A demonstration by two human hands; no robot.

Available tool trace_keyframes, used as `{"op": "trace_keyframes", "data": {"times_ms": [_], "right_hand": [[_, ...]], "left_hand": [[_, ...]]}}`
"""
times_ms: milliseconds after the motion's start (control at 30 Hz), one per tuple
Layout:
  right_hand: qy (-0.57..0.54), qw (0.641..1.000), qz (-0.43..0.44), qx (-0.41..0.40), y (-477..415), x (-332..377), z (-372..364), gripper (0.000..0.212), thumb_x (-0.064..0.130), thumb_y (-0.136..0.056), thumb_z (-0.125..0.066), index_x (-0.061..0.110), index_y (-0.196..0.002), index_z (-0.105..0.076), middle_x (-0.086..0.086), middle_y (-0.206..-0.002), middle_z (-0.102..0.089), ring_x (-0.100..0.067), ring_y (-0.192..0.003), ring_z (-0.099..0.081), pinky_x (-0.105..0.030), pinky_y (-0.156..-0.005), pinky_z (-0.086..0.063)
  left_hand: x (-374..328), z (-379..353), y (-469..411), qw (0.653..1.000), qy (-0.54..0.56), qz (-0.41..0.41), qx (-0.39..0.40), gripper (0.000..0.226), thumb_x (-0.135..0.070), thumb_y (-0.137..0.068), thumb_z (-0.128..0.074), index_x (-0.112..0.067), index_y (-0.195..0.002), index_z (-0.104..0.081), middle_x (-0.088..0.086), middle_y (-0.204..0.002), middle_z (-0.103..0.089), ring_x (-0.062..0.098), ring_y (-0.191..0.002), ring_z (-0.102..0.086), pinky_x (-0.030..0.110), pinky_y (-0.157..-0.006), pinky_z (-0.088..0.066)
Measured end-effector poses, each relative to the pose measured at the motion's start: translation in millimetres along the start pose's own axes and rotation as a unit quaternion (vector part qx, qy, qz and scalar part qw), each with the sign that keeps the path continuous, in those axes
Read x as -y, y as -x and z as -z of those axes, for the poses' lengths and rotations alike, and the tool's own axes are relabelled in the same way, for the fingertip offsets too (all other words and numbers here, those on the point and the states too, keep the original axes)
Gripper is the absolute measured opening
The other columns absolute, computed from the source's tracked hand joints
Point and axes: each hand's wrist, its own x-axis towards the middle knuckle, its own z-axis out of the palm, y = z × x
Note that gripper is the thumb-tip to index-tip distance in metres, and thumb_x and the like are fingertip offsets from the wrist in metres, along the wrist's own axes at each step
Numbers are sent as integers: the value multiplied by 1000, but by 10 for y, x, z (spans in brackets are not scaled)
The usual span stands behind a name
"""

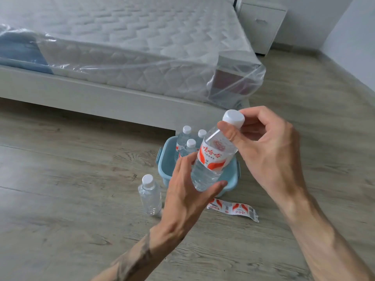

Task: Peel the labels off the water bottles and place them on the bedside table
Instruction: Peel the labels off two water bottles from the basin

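Clear plastic water bottle with red-and-white label [213,159]: tilted above pale blue plastic tub [168,165], right hand [263,147] fingers pinching its white cap, left hand [188,191] fingers closed round base; peeled label [233,208] on floor

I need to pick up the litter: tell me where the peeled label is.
In the head view, the peeled label lies flat on the wooden floor, just in front of the blue tub and right of the bare bottle.
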Motion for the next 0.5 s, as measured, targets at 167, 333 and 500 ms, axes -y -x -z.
{"op": "trace_keyframes", "data": {"times_ms": [167, 333, 500], "right_hand": [[-22, 1000, 12, 6, 60, 105, -48, 33, 48, -78, -91, 23, -94, -76, 7, -87, -80, -15, -82, -78, -36, -75, -63], [-130, 984, -15, 123, 46, -51, 55, 31, 54, -90, -75, 30, -108, -77, 9, -106, -81, -9, -100, -77, -25, -88, -58], [-227, 925, -94, 288, 142, -290, 165, 49, 41, -98, -69, 22, -143, -62, 1, -143, -68, -20, -135, -63, -47, -114, -49]], "left_hand": [[-103, 82, 81, 999, 16, 2, -45, 67, -57, -72, -84, -22, -125, -66, -12, -116, -73, 3, -108, -69, 11, -91, -51], [-93, 301, 65, 995, 98, 28, 19, 53, -32, -75, -95, -23, -123, -73, -11, -112, -82, 9, -107, -78, 37, -97, -62], [-146, 489, -13, 976, 203, 46, 57, 64, -31, -65, -95, -21, -121, -66, -2, -114, -84, 18, -110, -79, 36, -102, -60]]}}
